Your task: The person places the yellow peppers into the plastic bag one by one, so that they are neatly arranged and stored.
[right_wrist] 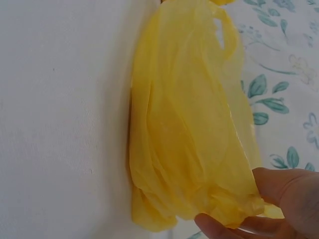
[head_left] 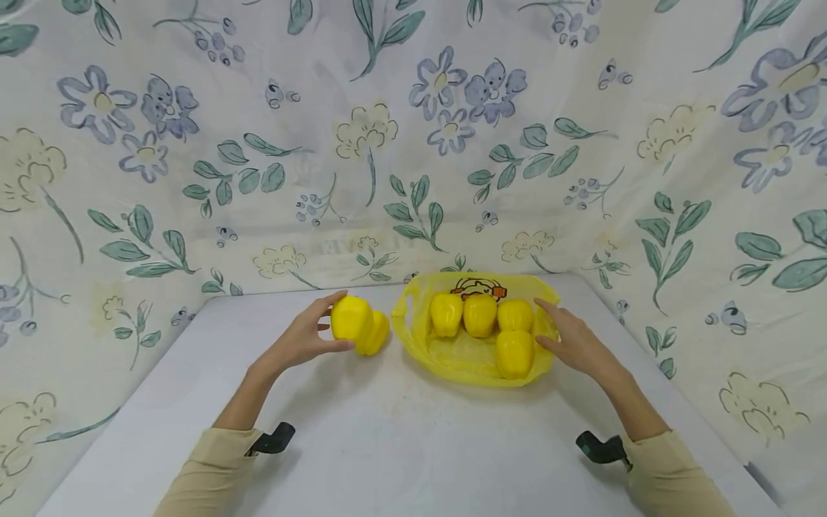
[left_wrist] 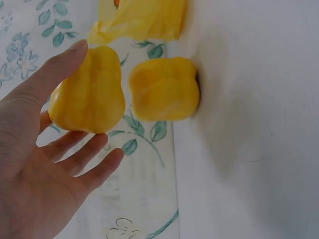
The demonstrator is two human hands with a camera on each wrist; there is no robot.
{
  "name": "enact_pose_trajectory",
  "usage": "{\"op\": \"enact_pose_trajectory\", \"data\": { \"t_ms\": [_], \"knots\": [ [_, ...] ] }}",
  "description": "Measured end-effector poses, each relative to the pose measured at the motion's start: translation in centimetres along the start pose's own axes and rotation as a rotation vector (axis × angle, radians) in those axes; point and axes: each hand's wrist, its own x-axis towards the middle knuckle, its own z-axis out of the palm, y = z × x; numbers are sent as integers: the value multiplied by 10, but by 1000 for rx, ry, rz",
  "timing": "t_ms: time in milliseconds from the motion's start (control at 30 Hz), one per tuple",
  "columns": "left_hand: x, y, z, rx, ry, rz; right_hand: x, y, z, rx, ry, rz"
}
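Between its thumb and fingers my left hand holds a yellow bell pepper, lifted above the table. Another yellow pepper rests on the table just behind it; the left wrist view shows the two peppers apart. To their right lies a yellow plastic bag, its mouth spread open toward me, with several yellow peppers inside. At the bag's right edge my right hand pinches the plastic between thumb and fingers, as the right wrist view shows.
The white table runs back to a floral curtain that also hangs along both sides. A black wrist camera sits on my left sleeve, and another black camera on the right one.
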Motion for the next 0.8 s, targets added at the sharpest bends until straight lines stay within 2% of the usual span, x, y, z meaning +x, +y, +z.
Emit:
{"op": "enact_pose_trajectory", "data": {
  "t_ms": [167, 400, 633, 800],
  "knots": [
    [2, 10, 5, 11, -3, 11, 2, 2, -2, -11, 0, -11],
    [6, 28, 14, 33, -11, 83, 3, 5, -1, 1, 6, -10],
    [12, 46, 21, 27, -24, 150, 5, 7, 1, 27, 9, 1],
    [18, 56, 27, -12, -45, 172, 5, 8, 2, 34, 20, -16]
  ]
}}
